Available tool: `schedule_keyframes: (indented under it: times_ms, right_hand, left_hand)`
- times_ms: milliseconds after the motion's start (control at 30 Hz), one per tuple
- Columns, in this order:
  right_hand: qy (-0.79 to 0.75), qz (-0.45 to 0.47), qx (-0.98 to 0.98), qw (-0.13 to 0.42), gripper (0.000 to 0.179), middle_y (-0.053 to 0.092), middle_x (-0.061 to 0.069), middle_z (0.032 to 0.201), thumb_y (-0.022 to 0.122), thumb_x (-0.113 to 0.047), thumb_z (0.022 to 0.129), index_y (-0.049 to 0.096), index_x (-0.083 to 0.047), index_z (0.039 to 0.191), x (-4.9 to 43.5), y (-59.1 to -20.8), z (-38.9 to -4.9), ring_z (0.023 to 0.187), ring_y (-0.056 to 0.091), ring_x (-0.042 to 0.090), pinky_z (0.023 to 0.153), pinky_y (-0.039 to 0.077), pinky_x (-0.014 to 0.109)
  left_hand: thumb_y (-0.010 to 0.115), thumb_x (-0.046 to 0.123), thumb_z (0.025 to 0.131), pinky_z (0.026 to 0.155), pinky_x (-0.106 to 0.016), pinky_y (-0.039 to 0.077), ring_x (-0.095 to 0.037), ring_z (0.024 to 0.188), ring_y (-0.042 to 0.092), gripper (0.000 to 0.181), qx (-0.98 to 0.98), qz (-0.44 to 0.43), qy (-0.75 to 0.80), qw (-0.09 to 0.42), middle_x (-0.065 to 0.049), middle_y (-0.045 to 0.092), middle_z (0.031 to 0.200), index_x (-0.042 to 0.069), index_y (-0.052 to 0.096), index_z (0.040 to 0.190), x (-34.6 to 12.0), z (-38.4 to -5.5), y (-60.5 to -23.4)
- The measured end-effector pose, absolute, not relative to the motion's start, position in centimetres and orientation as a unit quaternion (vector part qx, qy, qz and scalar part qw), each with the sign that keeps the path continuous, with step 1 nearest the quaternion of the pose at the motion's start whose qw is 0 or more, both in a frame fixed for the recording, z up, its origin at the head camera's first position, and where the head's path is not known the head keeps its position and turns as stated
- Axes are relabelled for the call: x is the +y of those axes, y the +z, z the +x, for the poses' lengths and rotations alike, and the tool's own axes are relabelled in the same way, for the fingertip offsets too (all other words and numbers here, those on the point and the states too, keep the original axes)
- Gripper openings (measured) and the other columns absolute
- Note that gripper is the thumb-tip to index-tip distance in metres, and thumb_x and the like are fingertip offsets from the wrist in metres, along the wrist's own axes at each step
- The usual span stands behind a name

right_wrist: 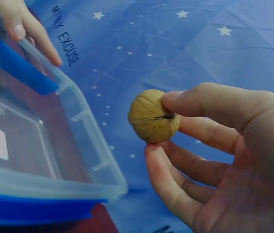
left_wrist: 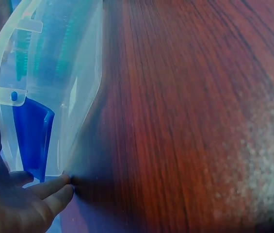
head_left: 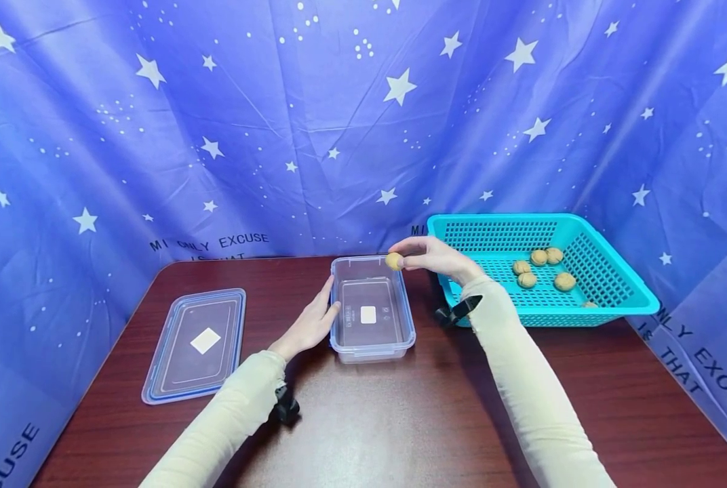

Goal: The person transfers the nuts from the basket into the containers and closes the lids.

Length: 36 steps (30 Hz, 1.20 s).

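A walnut (right_wrist: 151, 116) is pinched between the thumb and fingertips of my right hand (head_left: 433, 257). In the head view that walnut (head_left: 393, 261) is at the far right corner of a clear plastic food container (head_left: 376, 351). No nut shows inside the container, only a white square label on its floor. My left hand (head_left: 310, 324) rests against the container's left side with its fingers extended. The left wrist view shows those fingers (left_wrist: 54, 194) by a blue side latch (left_wrist: 32, 138) that hangs down.
Right of the container stands a turquoise plastic basket (head_left: 635, 298) with several walnuts (head_left: 563, 281) in it. A clear lid with a blue seal (head_left: 174, 359) lies on the left of the dark wooden table (head_left: 363, 434). Behind the table hangs a blue star-patterned cloth (head_left: 339, 122).
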State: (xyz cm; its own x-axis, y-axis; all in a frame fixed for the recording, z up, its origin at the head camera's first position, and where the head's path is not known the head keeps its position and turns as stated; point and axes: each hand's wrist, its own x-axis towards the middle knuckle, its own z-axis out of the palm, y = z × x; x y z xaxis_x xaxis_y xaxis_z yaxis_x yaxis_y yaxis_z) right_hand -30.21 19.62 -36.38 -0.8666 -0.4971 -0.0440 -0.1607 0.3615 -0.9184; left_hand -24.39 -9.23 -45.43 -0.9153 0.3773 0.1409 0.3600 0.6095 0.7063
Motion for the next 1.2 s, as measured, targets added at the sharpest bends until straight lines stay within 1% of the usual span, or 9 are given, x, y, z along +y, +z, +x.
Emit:
schedule_keyframes:
  times_ms: [133, 233, 300, 533, 700, 800, 933, 1067, 1200]
  right_hand:
    - [-0.530, -0.206, 0.808, 0.153, 0.036, 0.066, 0.013, 0.113, 0.065, -0.008, 0.091, 0.061, 0.002, 0.125, 18.2, -36.8, -30.3, 0.102, 0.059, 0.019, 0.094, 0.045, 0.045]
    - [-0.527, -0.207, 0.810, 0.151, 0.035, 0.065, 0.013, 0.113, 0.064, -0.008, 0.091, 0.061, 0.002, 0.124, 17.2, -37.1, -30.3, 0.101, 0.059, 0.020, 0.092, 0.047, 0.043]
    - [-0.528, -0.204, 0.811, 0.150, 0.034, 0.064, 0.013, 0.115, 0.064, -0.008, 0.091, 0.062, 0.002, 0.124, 16.5, -37.3, -30.4, 0.102, 0.058, 0.020, 0.090, 0.048, 0.042]
    - [-0.545, -0.179, 0.804, 0.156, 0.035, 0.061, 0.015, 0.121, 0.063, -0.010, 0.093, 0.061, 0.000, 0.126, 14.1, -38.3, -30.9, 0.108, 0.057, 0.026, 0.096, 0.043, 0.049]
    - [-0.543, -0.164, 0.807, 0.161, 0.034, 0.060, 0.015, 0.122, 0.063, -0.011, 0.093, 0.061, -0.001, 0.125, 12.7, -39.2, -31.1, 0.110, 0.056, 0.027, 0.097, 0.042, 0.050]
    - [-0.545, -0.161, 0.807, 0.160, 0.036, 0.060, 0.017, 0.123, 0.063, -0.010, 0.093, 0.060, 0.001, 0.127, 12.0, -39.9, -31.3, 0.111, 0.057, 0.028, 0.097, 0.042, 0.050]
    - [-0.548, -0.150, 0.807, 0.162, 0.038, 0.059, 0.016, 0.126, 0.063, -0.008, 0.092, 0.059, 0.002, 0.128, 11.5, -40.8, -31.5, 0.110, 0.056, 0.027, 0.096, 0.044, 0.049]
    - [-0.553, -0.138, 0.802, 0.182, 0.037, 0.059, 0.015, 0.124, 0.062, -0.005, 0.091, 0.059, 0.004, 0.127, 11.1, -41.4, -31.6, 0.102, 0.059, 0.023, 0.094, 0.046, 0.047]
    - [-0.568, -0.120, 0.788, 0.204, 0.036, 0.064, 0.013, 0.106, 0.062, 0.000, 0.089, 0.058, 0.007, 0.124, 10.6, -42.1, -31.8, 0.084, 0.061, 0.018, 0.089, 0.049, 0.043]
  left_hand:
    - [0.041, 0.018, 0.103, 0.113, -0.042, 0.018, -0.032, 0.141, 0.021, 0.063, 0.898, 0.206, 0.388, 0.011, -0.020, 0.017, 0.157, 0.001, 0.009, 0.154, -9.0, -24.6, -45.4]
    - [0.042, 0.019, 0.102, 0.112, -0.042, 0.019, -0.032, 0.141, 0.022, 0.064, 0.900, 0.204, 0.385, 0.012, -0.020, 0.018, 0.156, 0.002, 0.009, 0.154, -8.9, -24.6, -45.4]
    - [0.043, 0.019, 0.102, 0.112, -0.042, 0.020, -0.032, 0.141, 0.023, 0.065, 0.901, 0.201, 0.383, 0.012, -0.020, 0.019, 0.156, 0.003, 0.010, 0.155, -8.9, -24.7, -45.4]
    - [0.045, 0.022, 0.102, 0.110, -0.044, 0.024, -0.032, 0.139, 0.028, 0.065, 0.907, 0.185, 0.378, 0.019, -0.020, 0.022, 0.155, 0.007, 0.010, 0.156, -8.8, -24.6, -45.4]
    - [0.045, 0.023, 0.102, 0.108, -0.046, 0.028, -0.035, 0.135, 0.034, 0.066, 0.908, 0.173, 0.381, 0.027, -0.020, 0.027, 0.153, 0.011, 0.010, 0.156, -8.7, -24.4, -45.5]
    - [0.045, 0.024, 0.102, 0.106, -0.048, 0.031, -0.036, 0.133, 0.038, 0.066, 0.908, 0.165, 0.383, 0.032, -0.020, 0.031, 0.151, 0.013, 0.010, 0.157, -8.8, -24.2, -45.5]
    - [0.044, 0.026, 0.103, 0.106, -0.048, 0.031, -0.036, 0.132, 0.039, 0.066, 0.909, 0.165, 0.381, 0.039, -0.019, 0.032, 0.151, 0.015, 0.008, 0.157, -8.7, -24.2, -45.4]
    - [0.044, 0.028, 0.102, 0.105, -0.049, 0.033, -0.037, 0.130, 0.042, 0.067, 0.911, 0.164, 0.375, 0.042, -0.020, 0.035, 0.149, 0.017, 0.007, 0.157, -8.8, -24.4, -45.6]
    - [0.045, 0.029, 0.102, 0.103, -0.049, 0.035, -0.039, 0.126, 0.045, 0.068, 0.913, 0.163, 0.373, 0.039, -0.023, 0.040, 0.145, 0.017, 0.007, 0.157, -8.9, -24.3, -45.6]
